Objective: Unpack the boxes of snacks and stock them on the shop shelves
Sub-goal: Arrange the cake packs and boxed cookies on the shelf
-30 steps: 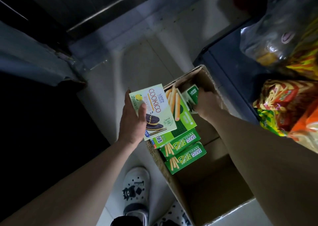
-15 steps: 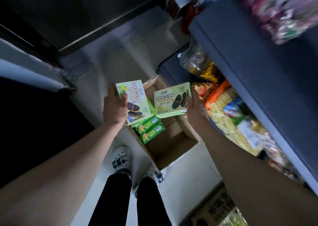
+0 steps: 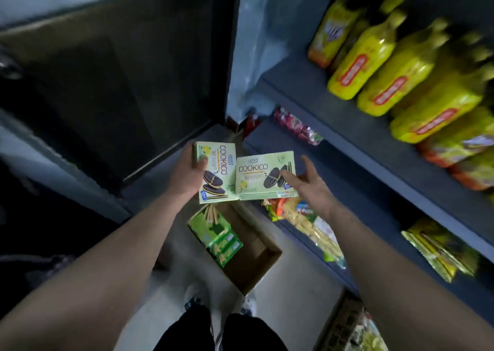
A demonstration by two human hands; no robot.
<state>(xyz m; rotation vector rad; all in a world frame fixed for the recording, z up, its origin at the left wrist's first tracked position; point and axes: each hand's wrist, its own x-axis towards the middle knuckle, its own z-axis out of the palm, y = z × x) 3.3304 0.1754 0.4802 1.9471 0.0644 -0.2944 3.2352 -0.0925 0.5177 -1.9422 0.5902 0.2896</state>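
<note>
"Why one box per hand?"

"The left hand [image 3: 188, 175] grips an upright Cookico box [image 3: 217, 173]. The right hand [image 3: 311, 186] pinches a sideways Cookico box [image 3: 263, 175], thumb on its front. Both are above the carton [image 3: 256, 259], likely bound for the blue shelf [image 3: 263, 136]."

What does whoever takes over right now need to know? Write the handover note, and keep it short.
Left hand: grips one Cookico box, held upright, thumb on its front.
Right hand: holds a second Cookico box sideways, thumb across its front, beside the first.
Both boxes are in the air above the open carton on the floor, in front of the shelves.
Done: these two are out of the carton.
Left: neither is on a shelf yet. The green stick-biscuit boxes lie in the carton, waiting to be stocked.
</note>
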